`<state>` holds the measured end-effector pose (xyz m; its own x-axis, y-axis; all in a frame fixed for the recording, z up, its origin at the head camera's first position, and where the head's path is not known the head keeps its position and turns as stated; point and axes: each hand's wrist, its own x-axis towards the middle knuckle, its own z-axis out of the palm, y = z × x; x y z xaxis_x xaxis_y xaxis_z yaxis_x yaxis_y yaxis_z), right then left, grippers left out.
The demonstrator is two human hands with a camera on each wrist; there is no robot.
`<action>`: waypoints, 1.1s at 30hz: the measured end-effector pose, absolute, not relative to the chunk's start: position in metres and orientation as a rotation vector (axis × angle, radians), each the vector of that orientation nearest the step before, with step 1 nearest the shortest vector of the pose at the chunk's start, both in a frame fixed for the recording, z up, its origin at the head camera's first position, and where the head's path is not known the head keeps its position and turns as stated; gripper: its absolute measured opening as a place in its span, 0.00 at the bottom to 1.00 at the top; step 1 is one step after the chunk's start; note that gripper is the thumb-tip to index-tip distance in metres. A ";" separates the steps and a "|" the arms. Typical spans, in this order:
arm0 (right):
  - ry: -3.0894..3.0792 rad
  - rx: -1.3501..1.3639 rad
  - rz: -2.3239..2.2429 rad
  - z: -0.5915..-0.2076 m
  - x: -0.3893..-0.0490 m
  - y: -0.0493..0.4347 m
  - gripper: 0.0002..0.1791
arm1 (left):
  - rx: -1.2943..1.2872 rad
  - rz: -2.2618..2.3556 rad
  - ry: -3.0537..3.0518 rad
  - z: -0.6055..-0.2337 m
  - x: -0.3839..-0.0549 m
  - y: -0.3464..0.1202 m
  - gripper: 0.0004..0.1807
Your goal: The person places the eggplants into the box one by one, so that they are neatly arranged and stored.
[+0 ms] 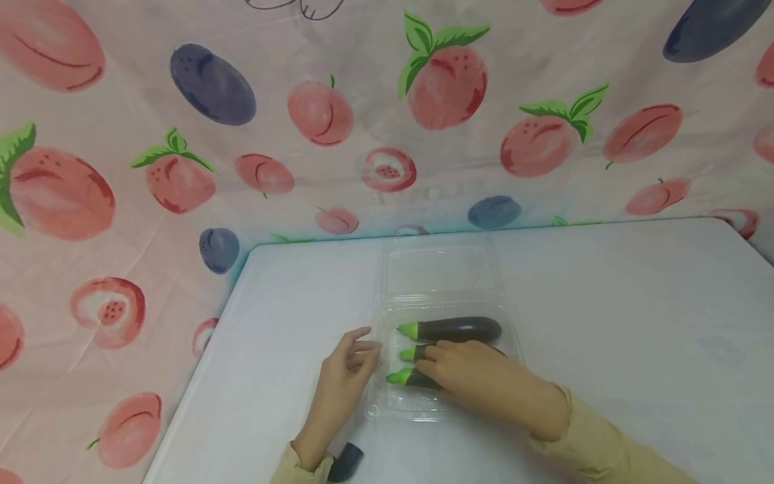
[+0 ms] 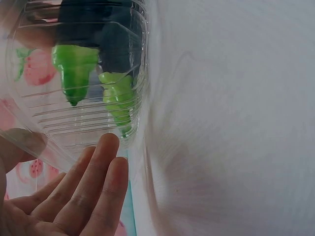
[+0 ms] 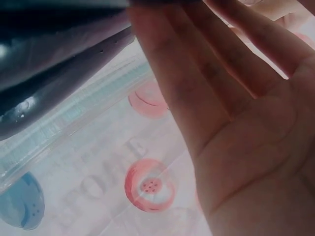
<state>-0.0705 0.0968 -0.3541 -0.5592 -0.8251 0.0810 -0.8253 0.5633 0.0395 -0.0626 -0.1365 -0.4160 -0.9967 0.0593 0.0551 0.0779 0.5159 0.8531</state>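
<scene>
Three dark eggplants with green stem ends lie side by side in a clear plastic clamshell box [image 1: 417,408]. The far eggplant [image 1: 462,329] shows whole; the middle eggplant [image 1: 421,352] and near eggplant [image 1: 420,380] are partly covered by my right hand [image 1: 478,373]. That hand rests on them from above, its fingers [image 3: 197,64] fairly straight in the right wrist view, with the tips hidden. At the box's left side is my left hand [image 1: 347,366], its fingers [image 2: 93,182] loosely extended beside the ridged wall. The left thumb is close to the box's edge; contact is unclear.
The box's lid [image 1: 441,272] lies folded back toward the far edge of the white table [image 1: 623,336]. A fruit-print cloth [image 1: 338,60] hangs behind and to the left. A small black device [image 1: 346,462] sits at the left wrist.
</scene>
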 end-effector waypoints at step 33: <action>-2.764 1.449 0.040 -0.357 -0.073 0.097 0.19 | -0.136 -1.549 -2.705 -0.416 -0.062 -0.137 0.23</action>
